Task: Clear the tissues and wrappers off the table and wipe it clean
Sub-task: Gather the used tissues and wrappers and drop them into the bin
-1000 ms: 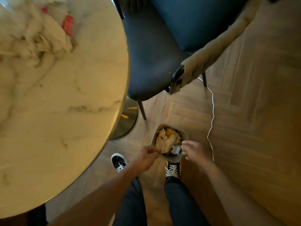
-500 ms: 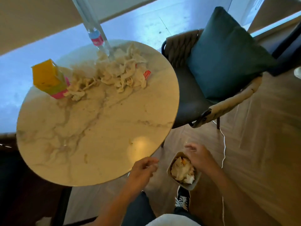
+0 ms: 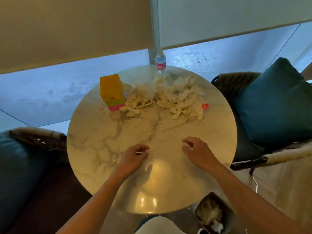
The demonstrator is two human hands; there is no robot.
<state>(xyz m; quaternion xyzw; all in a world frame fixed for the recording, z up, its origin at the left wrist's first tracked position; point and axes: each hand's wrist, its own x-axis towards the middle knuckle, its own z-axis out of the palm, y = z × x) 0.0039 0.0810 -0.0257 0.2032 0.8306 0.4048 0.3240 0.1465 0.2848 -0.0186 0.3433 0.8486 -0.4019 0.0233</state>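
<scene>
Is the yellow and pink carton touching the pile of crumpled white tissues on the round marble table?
Touching. In the head view, the tissue pile meets the carton's lower right side, with no table surface visible between them.

- We saw a round marble-topped table (image 3: 101, 149) bearing a heap of crumpled white tissues (image 3: 168, 95) on its far half.
- A yellow-and-pink carton (image 3: 111, 92) touched the heap's left end; a clear plastic water bottle (image 3: 160, 62) stood behind it.
- Our left hand (image 3: 135, 157) and right hand (image 3: 195, 151) hovered loosely curled over the near half.
- A small bin of tissues (image 3: 214, 215) sat on the floor.
</scene>
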